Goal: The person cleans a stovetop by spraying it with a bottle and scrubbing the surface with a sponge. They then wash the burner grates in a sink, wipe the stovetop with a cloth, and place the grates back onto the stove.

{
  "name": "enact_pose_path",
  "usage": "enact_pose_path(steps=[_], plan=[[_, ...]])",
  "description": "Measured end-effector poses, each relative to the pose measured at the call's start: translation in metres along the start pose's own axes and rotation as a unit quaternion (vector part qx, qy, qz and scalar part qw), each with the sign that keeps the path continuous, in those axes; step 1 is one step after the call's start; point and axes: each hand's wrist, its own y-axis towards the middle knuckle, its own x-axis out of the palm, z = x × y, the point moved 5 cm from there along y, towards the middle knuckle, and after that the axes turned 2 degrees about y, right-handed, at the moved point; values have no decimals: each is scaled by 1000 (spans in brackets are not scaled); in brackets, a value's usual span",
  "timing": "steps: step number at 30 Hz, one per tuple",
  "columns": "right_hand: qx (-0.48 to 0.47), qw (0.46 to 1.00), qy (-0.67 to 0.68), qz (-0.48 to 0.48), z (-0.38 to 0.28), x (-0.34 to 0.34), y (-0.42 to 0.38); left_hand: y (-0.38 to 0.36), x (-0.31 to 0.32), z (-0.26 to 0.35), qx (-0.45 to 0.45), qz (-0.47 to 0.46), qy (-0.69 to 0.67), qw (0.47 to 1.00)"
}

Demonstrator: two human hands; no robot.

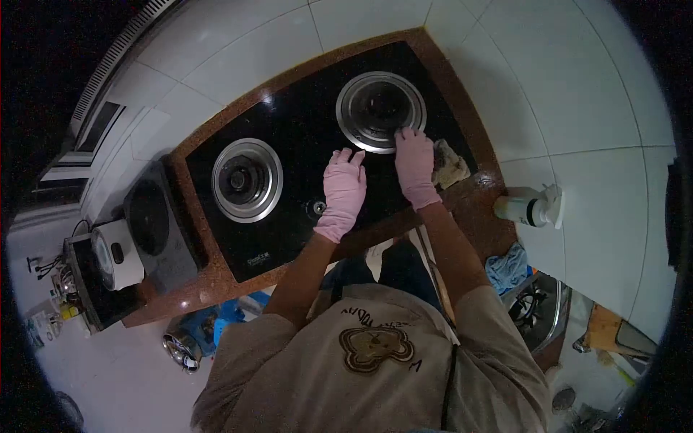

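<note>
Both hands had pink gloves on. Right hand (416, 166) had its fingertips down on the near edge of the right burner (381, 108), couldn't tell if it was gripping anything. Left hand (344, 191) was loosely curled just beside that burner's rim, can't say if anything was in it either. A grubby cloth (451, 166) sat next to the right hand on the black glass hob (299, 137). Further out: left burner (242, 180), spray bottle (529, 209), blue rag (507, 268), and a white rice cooker (126, 249) way off left.
</note>
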Motion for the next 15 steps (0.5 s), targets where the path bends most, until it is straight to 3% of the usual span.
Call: enact_pose_path(steps=[1,2,4,8,10,11,15], plan=[[8,1000,-4,0,-3,-1,3,-1,0,0,0,2,1,1000],[45,994,89,46,-11,-4,0,0,0,1,0,6,4,1000],[-65,994,90,-4,-31,-2,15,-2,1,2,-1,8,7,1000],[-27,987,103,120,16,5,10,-3,6,0,19,24,19,999],[-54,997,42,47,-4,16,14,-5,9,-3,20,27,31,999],[-102,992,54,58,-20,19,18,-4,11,-4,16,26,38,999],[-112,990,67,57,-7,4,19,-6,11,-3,-9,-2,21,1000]])
